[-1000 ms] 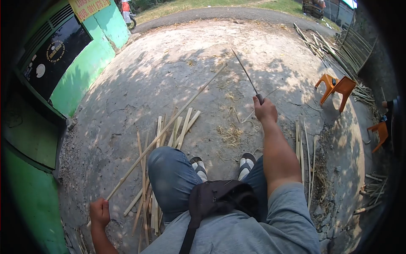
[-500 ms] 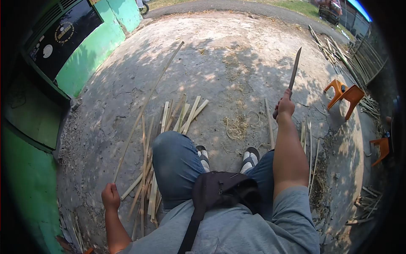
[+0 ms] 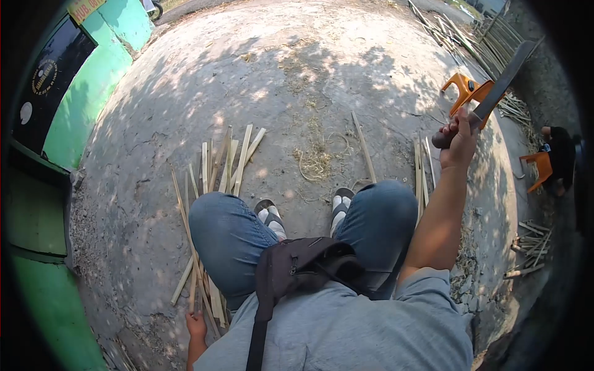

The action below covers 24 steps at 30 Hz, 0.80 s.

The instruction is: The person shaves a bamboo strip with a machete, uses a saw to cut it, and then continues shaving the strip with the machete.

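My right hand (image 3: 456, 141) is wrapped around the dark handle of a machete (image 3: 504, 83). Its broad blade slants up and to the right, in front of an orange plastic stool. Low on my left side, my left hand (image 3: 196, 324) is closed beside a loose pile of split bamboo strips (image 3: 204, 281). The strips run along and partly under my left knee. Whether a strip is in those fingers, I cannot make out. More strip ends (image 3: 241, 154) stick out beyond that knee.
Several bamboo strips (image 3: 423, 176) lie beside my right knee, and a single slat (image 3: 364, 147) lies ahead. Orange stools (image 3: 461, 88) stand at right, near a person in dark clothes (image 3: 562, 161). Bamboo poles (image 3: 442, 34) lie at the upper right. A green wall (image 3: 46, 309) borders the left.
The long bamboo strip that rose from my left hand no longer stands there; that hand has dropped lower, beside the pile. My right hand has shifted right with the machete, now tilted rightward. The view has turned.
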### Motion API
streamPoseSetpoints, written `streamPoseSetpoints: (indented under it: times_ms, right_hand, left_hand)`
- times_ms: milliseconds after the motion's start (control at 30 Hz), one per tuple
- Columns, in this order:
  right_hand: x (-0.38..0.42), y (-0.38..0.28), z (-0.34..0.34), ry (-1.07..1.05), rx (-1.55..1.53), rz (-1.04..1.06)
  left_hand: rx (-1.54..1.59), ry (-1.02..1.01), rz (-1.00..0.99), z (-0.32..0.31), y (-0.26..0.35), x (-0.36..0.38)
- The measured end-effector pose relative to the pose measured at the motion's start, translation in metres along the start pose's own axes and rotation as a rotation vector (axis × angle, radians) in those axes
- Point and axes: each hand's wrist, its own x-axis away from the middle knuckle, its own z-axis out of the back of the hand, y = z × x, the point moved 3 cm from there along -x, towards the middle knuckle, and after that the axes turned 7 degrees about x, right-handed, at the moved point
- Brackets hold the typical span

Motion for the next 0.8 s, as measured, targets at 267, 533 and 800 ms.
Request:
streamPoseSetpoints:
  times_ms: [267, 533, 800]
  right_hand:
    - [0.089, 0.188, 0.313, 0.334, 1.217, -0.099]
    - [0.216, 0.247, 0.47, 0.424, 1.449, -0.553]
    - [0.23, 0.252, 0.511, 0.352, 1.583, -0.723]
  left_hand:
    - [0.036, -0.465, 0.271, -0.038, 0.006, 0.002]
    - [0.12, -0.333, 0.17, -0.008, 0.084, -0.034]
    - [0.006, -0.352, -0.008, 0.001, 0.15, -0.009]
